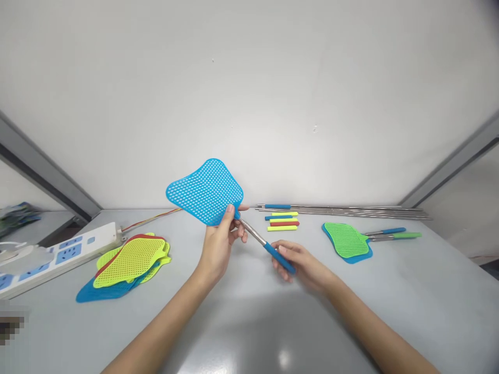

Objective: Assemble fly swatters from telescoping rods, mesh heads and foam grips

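Head view. Your left hand [221, 244] pinches the neck of the blue plastic mesh swatter head [205, 191], raised above the grey worktop [249, 317]; your right hand [302, 266] is closed around the blue-gripped steel rod [253, 235]. Angled pressure could bend the rod or pop the joint.
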